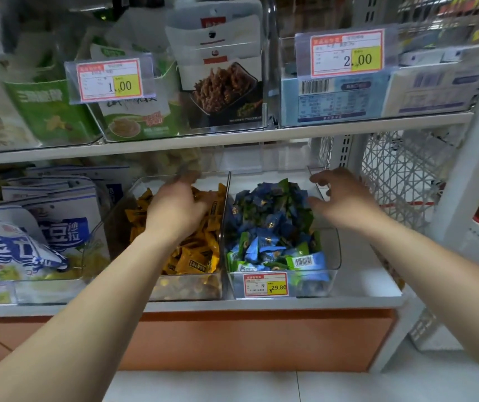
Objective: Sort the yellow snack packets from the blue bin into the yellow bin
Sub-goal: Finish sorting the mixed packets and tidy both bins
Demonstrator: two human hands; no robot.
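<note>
Two hands are hovering: left hand [174, 204] curling over yellow bin [186, 288], grasp untellable; right hand [345, 198] spread loose at blue bin's [310, 285] right edge. Packets [194, 256] seem light, slippery: pinch a seam.

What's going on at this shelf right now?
A person is sorting snacks at a shop shelf. Their left hand is down in the yellow bin, on the yellow snack packets; whether it holds one is hidden. Their right hand hovers with fingers spread over the right side of the blue bin, above the blue and green packets, holding nothing. No stray yellow packet clearly shows in there.
</note>
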